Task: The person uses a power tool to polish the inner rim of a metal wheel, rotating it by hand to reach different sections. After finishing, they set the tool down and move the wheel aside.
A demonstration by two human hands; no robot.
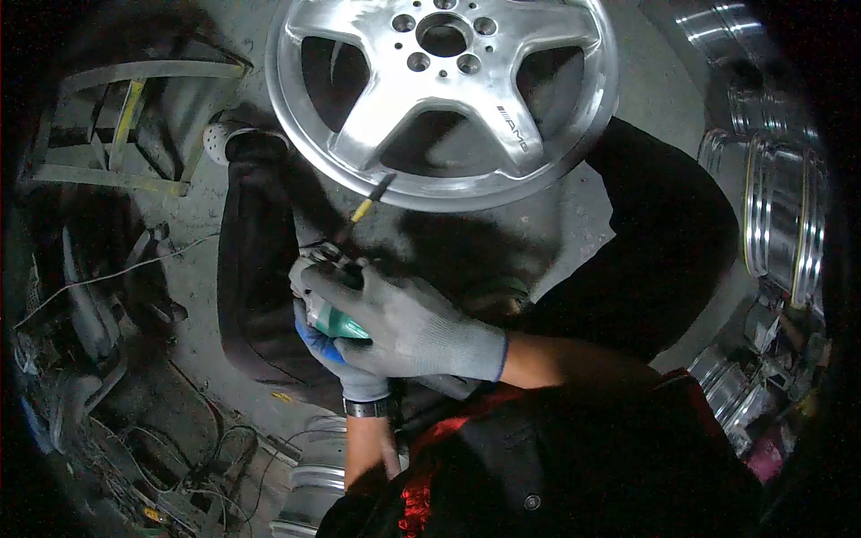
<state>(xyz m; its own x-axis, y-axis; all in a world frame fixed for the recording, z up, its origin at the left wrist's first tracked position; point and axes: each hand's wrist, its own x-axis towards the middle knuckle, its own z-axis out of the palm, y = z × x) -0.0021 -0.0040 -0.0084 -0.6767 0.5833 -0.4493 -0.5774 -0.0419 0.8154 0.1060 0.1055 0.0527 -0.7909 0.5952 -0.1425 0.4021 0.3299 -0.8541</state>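
Note:
My left hand (pixel 345 366), in a grey glove with a blue palm, is wrapped round a green-bodied hand-held rotary grinder (pixel 343 325). Over it lies my gloved right hand (pixel 408 325), closed on the front part of the same grinder. From the tool's far end a thin bit with a yellow shank (pixel 361 211) and dark tip points up towards the wheel. A silver five-spoke alloy wheel (pixel 395 99) with AMG lettering lies face up between my legs. In this view the dark tip overlaps the near rim; whether it touches cannot be told. My hands hide much of the grinder.
A metal frame (pixel 108 175) stands on the floor at the left, with dark parts and tangled cables (pixel 188 475) below it. More alloy wheels (pixel 780 215) line the right side. Another rim (pixel 309 489) lies by my left elbow.

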